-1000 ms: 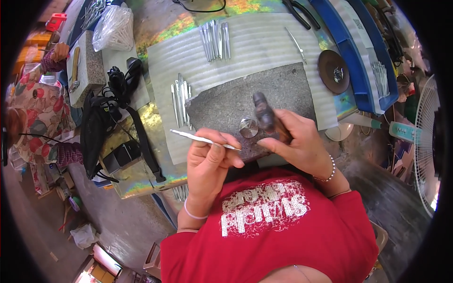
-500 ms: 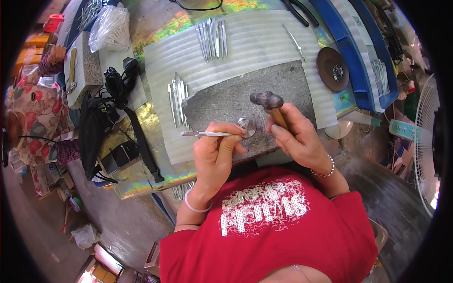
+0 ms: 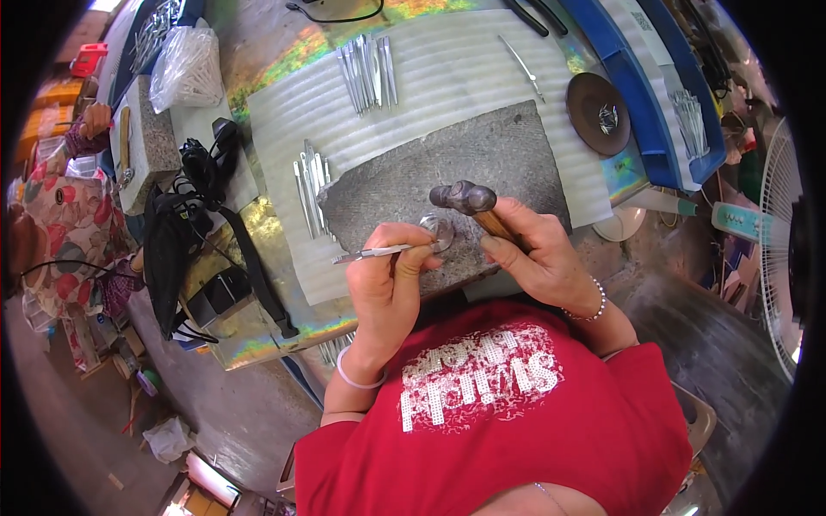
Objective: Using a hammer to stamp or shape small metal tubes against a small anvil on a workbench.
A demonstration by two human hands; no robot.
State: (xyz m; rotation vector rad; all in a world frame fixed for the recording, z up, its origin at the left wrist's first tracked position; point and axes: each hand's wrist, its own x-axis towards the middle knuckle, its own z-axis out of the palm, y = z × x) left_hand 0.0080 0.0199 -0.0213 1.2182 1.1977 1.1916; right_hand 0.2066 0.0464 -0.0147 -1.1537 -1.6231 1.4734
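Observation:
My left hand (image 3: pixel 385 271) pinches a slim silver metal tool (image 3: pixel 372 254) between thumb and fingers. The tool's free end points left; its other end is hidden by my fingertips beside a small round shiny metal block (image 3: pixel 437 230). That block sits near the front edge of a grey stone slab (image 3: pixel 447 163). In my right hand (image 3: pixel 538 254) is a hammer, its wooden handle (image 3: pixel 501 229) wrapped by my fingers. The dark hammer head (image 3: pixel 465 197) is held above the slab, just beyond the block and apart from the tool.
Slim metal tools lie in bundles on white foam sheet (image 3: pixel 280 155), one bundle at the back (image 3: pixel 368 76) and another left of the slab. A brown dish (image 3: pixel 594 112) holds small metal bits. Blue trays (image 3: pixel 658 163) stand right, a black bag (image 3: pixel 168 249) left. Another person's hand (image 3: pixel 96 119) shows far left.
The hammer head has moved left and lower, closer to the round block. The tool in my left hand tilts slightly more, its free end lower. The whole view has shifted a little.

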